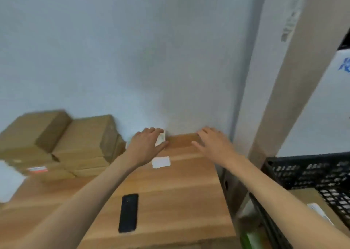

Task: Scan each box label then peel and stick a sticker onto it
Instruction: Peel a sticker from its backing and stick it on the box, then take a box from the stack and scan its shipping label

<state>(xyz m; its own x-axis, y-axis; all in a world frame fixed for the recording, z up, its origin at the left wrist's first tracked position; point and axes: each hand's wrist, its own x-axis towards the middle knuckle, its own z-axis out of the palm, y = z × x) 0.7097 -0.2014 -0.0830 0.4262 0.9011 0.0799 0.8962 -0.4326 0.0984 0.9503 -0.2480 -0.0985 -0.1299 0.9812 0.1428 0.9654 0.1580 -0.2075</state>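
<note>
Brown cardboard makes up the flat box [181, 142] lying at the far end of the pale wooden bench [170, 201], pushed up against the light grey wall [132, 49]. Both bare arms reach forward over the bench toward it. The left hand [146, 144] is at the box's left end, its fingers curled round a small white and greenish sheet [161, 138], which it holds edge-up; the picture is too blurred to tell what is printed on the sheet. The right hand [212, 143] lies over the right end of the box with its fingers spread and straight, gripping nothing; whether the palm rests on the cardboard or hangs just above it I cannot tell.

On the near face of the box, below the left hand, sits a white rectangular label [161, 162]. Nearer the camera a slim black rectangular handset [128, 212] lies flat on the bench, well apart from both hands.

To the left, against the wall, stands a stack of plain brown cardboard boxes [62, 144]; one low box in it carries a red and white label [37, 169]. To the right of the bench is a black plastic lattice crate [312, 171], and behind it a tall beige cardboard panel [295, 78] leans upright.
</note>
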